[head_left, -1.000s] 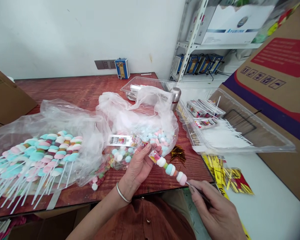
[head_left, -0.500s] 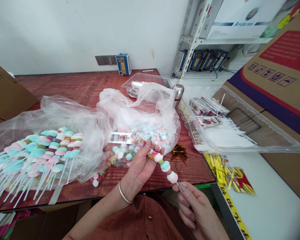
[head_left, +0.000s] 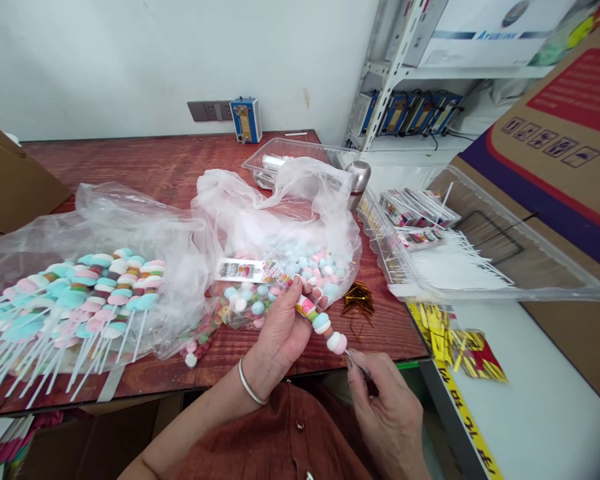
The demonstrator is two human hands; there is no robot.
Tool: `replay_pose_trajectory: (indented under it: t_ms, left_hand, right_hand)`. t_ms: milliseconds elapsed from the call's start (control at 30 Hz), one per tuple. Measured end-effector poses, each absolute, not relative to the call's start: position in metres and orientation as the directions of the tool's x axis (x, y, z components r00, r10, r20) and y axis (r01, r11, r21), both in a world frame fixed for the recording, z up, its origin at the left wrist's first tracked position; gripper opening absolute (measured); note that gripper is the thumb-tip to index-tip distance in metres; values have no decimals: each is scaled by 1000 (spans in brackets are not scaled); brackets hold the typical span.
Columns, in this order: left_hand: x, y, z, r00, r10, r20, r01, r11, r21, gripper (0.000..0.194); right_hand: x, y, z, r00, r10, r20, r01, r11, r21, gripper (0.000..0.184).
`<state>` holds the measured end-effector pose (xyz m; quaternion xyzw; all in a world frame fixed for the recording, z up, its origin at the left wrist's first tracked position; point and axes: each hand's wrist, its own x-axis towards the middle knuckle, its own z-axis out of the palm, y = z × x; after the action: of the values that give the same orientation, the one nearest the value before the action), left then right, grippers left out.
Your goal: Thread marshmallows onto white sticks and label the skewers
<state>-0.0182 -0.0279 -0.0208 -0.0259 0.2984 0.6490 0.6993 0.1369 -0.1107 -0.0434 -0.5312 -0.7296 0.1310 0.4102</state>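
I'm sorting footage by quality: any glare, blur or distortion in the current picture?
Head view: candy skewer fairly clear; pale highlights on the flask and plastic bag; carton at right seemingly stretched by the lens; bottom right corner dark and blurred.

Head-worn view, forward, downward (hands (head_left: 284,327) near)

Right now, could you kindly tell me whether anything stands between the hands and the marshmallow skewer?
Nothing visible does: the left hand holds the marshmallow skewer at its printed wrapper, and the right hand pinches its stick just below the pink marshmallow.
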Motion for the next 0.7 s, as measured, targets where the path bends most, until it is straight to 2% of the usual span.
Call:
replay_pose_trajectory:
  t_ms: [67, 133, 300, 433, 500, 567, 633, 700]
  left_hand:
    - [-17, -28, -21, -17, 891, -454, -921, 163, 355, 17]
    - [-17, -28, -22, -7, 894, -449, -916, 175, 362, 17]
    - [-17, -28, -28, 34, 909, -415, -914, 196, 355, 18]
    - [-18, -28, -35, 72, 932, -354, -911, 206, 358, 24]
    - [-17, -28, -37, 73, 928, -365, -910, 212, 357, 25]
    - [-16, -27, -37, 58, 909, -414, -909, 219, 354, 24]
    - [-15, -26, -36, 40, 884, -465, -909, 225, 351, 23]
    - [-14, -25, -34, 25, 865, -501, -908, 230, 351, 22]
  right_hand:
    - [134, -110, -42, -80, 890, 450, 665, 383, -640, 14]
    - [131, -110, -42, -42, 923, 382, 644, 317, -697, 15]
    - [127, -105, -42, -32, 997, 67, 488, 74, -870, 32]
    - [127, -99, -42, -88, 991, -98, 396, -56, -916, 42]
    - [126, -99, -43, -94, 995, -42, 435, 3, -900, 38]
    - [125, -99, -44, -100, 979, 175, 558, 201, -805, 29]
    - [124, -100, -46, -165, 886, 434, 713, 411, -568, 18]
    - [124, -99, -49, -268, 763, 588, 807, 511, -295, 14]
